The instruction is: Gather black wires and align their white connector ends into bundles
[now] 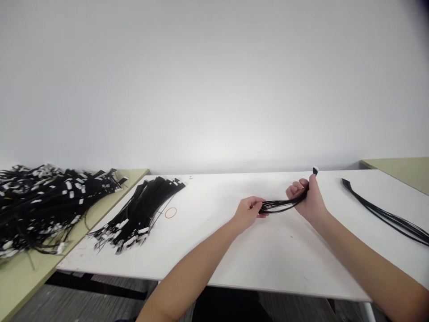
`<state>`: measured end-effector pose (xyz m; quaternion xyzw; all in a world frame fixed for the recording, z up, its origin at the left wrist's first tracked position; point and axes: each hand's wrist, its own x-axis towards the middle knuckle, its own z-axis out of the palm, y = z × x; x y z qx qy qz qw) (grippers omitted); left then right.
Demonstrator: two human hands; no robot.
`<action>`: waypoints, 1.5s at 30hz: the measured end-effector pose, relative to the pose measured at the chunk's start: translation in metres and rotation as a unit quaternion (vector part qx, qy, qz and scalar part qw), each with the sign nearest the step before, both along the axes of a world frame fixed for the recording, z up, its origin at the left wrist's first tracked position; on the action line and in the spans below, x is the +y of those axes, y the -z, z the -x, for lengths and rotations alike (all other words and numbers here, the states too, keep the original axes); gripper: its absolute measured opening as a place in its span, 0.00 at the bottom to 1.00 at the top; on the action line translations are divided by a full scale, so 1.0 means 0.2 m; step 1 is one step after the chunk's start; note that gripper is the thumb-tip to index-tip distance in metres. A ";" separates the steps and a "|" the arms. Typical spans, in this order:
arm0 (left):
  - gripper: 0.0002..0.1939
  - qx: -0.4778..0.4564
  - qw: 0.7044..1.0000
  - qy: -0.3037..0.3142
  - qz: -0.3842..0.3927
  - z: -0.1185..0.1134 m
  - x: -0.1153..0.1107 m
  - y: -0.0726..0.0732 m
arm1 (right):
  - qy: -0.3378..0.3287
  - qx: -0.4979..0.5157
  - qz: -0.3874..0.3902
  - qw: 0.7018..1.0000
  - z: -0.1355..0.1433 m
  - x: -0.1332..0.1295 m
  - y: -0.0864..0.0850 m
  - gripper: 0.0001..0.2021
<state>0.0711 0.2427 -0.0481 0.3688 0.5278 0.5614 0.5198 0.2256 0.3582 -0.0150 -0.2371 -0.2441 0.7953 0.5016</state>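
A short bundle of black cables [279,206] is held between my two hands, above the white table [208,259]. My left hand [250,212] pinches its left end with fingers closed. Around the other end my right hand [305,197] is closed, palm up, and a white-tipped connector [315,170] sticks up past the thumb. Between the hands the strands sag and spread a little. To the right of my right hand another black cable bundle [385,214] lies on the table, running out of view at the right edge.
A stack of black cables with white connectors [144,208] lies on the table's left part, beside a thin orange ring [170,213]. A larger cable pile [43,201] covers a yellowish table [20,286] at far left. Behind stands a pale wall [214,80].
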 end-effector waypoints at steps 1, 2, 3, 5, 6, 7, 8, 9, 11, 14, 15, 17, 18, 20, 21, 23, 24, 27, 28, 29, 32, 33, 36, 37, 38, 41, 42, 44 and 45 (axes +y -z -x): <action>0.12 0.008 1.000 -0.004 0.001 0.00 0.00 0.00 | -0.008 -0.009 -0.002 1.000 0.02 -0.02 0.00 0.22; 0.12 0.017 1.000 -0.009 0.003 0.00 0.00 0.00 | -0.015 -0.019 -0.005 1.000 0.04 -0.04 -0.01 0.22; 0.13 0.027 1.000 -0.010 0.003 0.01 0.00 0.00 | -0.017 -0.027 -0.007 0.999 0.07 -0.05 -0.02 0.22; 0.16 0.050 0.999 -0.009 0.001 0.02 -0.01 0.00 | 0.006 -0.035 -0.010 0.999 0.12 -0.05 -0.05 0.22; 0.17 0.065 0.998 -0.007 -0.002 0.02 -0.01 0.00 | 0.028 -0.036 -0.011 0.999 0.14 -0.05 -0.07 0.23; 0.19 0.084 0.996 -0.007 -0.006 0.02 -0.02 -0.01 | 0.053 -0.037 -0.012 0.998 0.16 -0.04 -0.09 0.23; 0.20 0.105 0.994 -0.009 -0.010 0.02 -0.03 -0.01 | 0.078 -0.038 -0.013 0.996 0.18 -0.02 -0.10 0.23; 0.22 0.127 0.992 -0.013 -0.014 0.03 -0.04 -0.02 | 0.101 -0.039 -0.014 0.994 0.20 -0.01 -0.11 0.23; 0.23 0.162 0.986 -0.021 -0.020 0.02 -0.06 -0.03 | 0.141 -0.044 -0.018 0.989 0.24 0.01 -0.12 0.23; 0.25 0.236 0.971 0.001 -0.023 0.00 -0.09 -0.05 | 0.190 -0.051 -0.021 0.980 0.25 0.02 -0.11 0.22; 0.27 0.291 0.956 0.026 -0.024 -0.01 -0.10 -0.05 | 0.204 -0.052 -0.022 0.977 0.25 0.03 -0.11 0.22; 0.28 0.376 0.925 0.057 -0.024 -0.05 -0.11 -0.06 | 0.230 -0.053 -0.031 0.971 0.24 0.03 -0.11 0.22; 0.25 0.396 0.916 0.065 -0.026 -0.07 -0.12 -0.06 | 0.241 -0.055 -0.040 0.968 0.23 0.03 -0.11 0.22; 0.21 0.392 0.918 0.057 -0.035 -0.12 -0.13 -0.06 | 0.259 -0.062 -0.067 0.962 0.21 0.03 -0.12 0.22; 0.21 0.375 0.925 0.054 -0.039 -0.13 -0.13 -0.07 | 0.265 -0.065 -0.084 0.958 0.20 0.03 -0.12 0.23; 0.21 0.332 0.941 0.047 -0.042 -0.15 -0.14 -0.08 | 0.272 -0.073 -0.122 0.952 0.19 0.01 -0.12 0.24; 0.22 0.312 0.948 0.046 -0.040 -0.15 -0.14 -0.08 | 0.273 -0.077 -0.140 0.949 0.18 0.01 -0.12 0.25; 0.25 0.300 0.953 0.046 -0.019 -0.15 -0.15 -0.11 | 0.276 -0.088 -0.183 0.939 0.18 -0.02 -0.12 0.26; 0.25 0.310 0.949 0.052 -0.007 -0.14 -0.15 -0.11 | 0.280 -0.092 -0.193 0.936 0.18 -0.02 -0.11 0.26; 0.26 0.325 0.944 0.062 0.006 -0.14 -0.15 -0.12 | 0.285 -0.095 -0.200 0.932 0.18 -0.03 -0.11 0.26; 0.27 0.377 0.923 0.074 0.014 -0.15 -0.16 -0.13 | 0.304 -0.098 -0.205 0.925 0.17 -0.04 -0.12 0.26; 0.26 0.389 0.918 0.070 0.008 -0.15 -0.16 -0.13 | 0.307 -0.097 -0.205 0.924 0.17 -0.04 -0.12 0.26; 0.26 0.392 0.916 0.085 0.006 -0.15 -0.17 -0.14 | 0.309 -0.095 -0.208 0.923 0.17 -0.05 -0.12 0.26; 0.27 0.388 0.916 0.098 0.012 -0.15 -0.17 -0.14 | 0.307 -0.093 -0.209 0.924 0.17 -0.05 -0.12 0.26; 0.28 0.389 0.915 0.107 0.018 -0.15 -0.17 -0.14 | 0.305 -0.090 -0.209 0.925 0.17 -0.05 -0.12 0.26; 0.26 0.414 0.905 0.098 0.013 -0.15 -0.16 -0.14 | 0.301 -0.080 -0.208 0.927 0.17 -0.06 -0.12 0.25; 0.24 0.421 0.902 0.090 0.007 -0.15 -0.16 -0.13 | 0.298 -0.075 -0.207 0.929 0.16 -0.06 -0.12 0.25; 0.22 0.421 0.904 0.081 -0.001 -0.14 -0.15 -0.12 | 0.280 -0.065 -0.205 0.936 0.15 -0.06 -0.12 0.24; 0.21 0.417 0.906 0.078 -0.003 -0.14 -0.15 -0.11 | 0.263 -0.061 -0.205 0.941 0.15 -0.06 -0.13 0.23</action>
